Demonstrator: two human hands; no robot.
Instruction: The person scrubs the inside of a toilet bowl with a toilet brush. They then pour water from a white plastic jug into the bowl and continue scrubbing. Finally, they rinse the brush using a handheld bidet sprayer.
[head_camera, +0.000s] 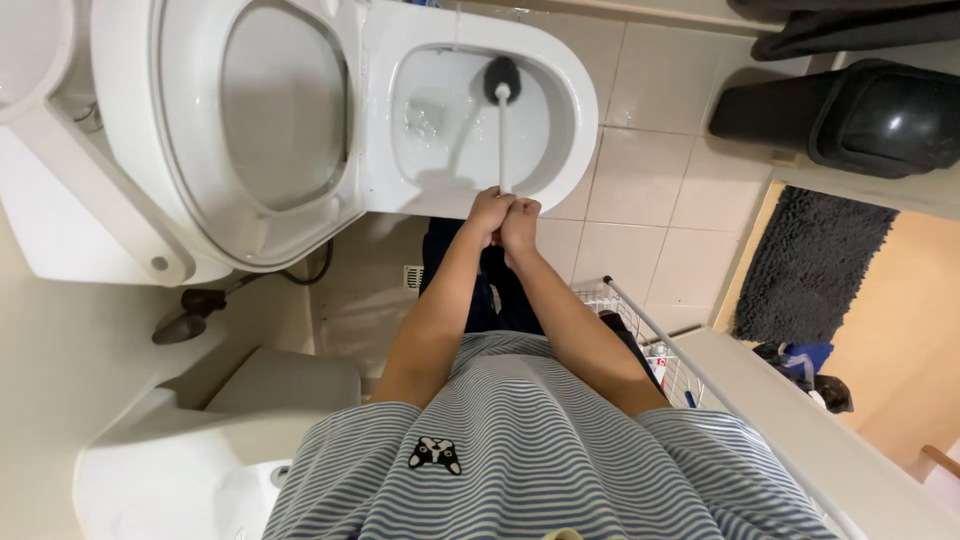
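Note:
A white toilet bowl stands ahead of me with its seat and lid raised to the left. A toilet brush with a white handle reaches into the bowl, its black head against the far inner wall above the water. My left hand and my right hand sit side by side at the bowl's near rim, both closed around the end of the brush handle.
A black lidded bin stands on the tiled floor at the right, with a dark bath mat beside it. A white wire rack is near my right leg. A spray hose head hangs at the left.

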